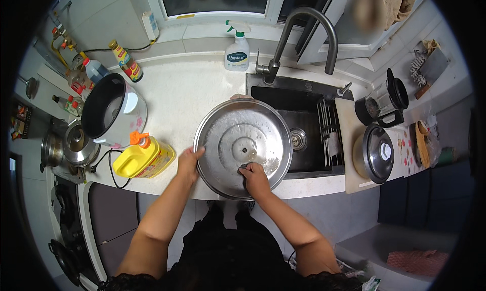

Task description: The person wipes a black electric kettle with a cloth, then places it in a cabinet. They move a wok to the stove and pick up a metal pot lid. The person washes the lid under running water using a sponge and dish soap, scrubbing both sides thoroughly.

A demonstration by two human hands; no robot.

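Note:
A large round stainless-steel lid [223, 134] is in front of me, wet, with its ringed inner face turned up and a small dark spot at its centre. My left hand [189, 164] grips its left rim, with the thumb on the inner side. Just below the centre, my right hand [257, 180] is closed, pinching a small dark piece [246, 166] whose kind I cannot make out. The lid overlaps the counter edge and the left side of the dark sink [310, 162]. A sliver of something pale shows behind its far rim.
Left stand a yellow jug [147, 159] with orange cap, a white pot [134, 108] with dark inside, and a sauce bottle [126, 62]. A spray bottle [237, 53] and tall faucet [331, 43] are behind. Right, a lidded pot [373, 153] sits on a board [349, 139].

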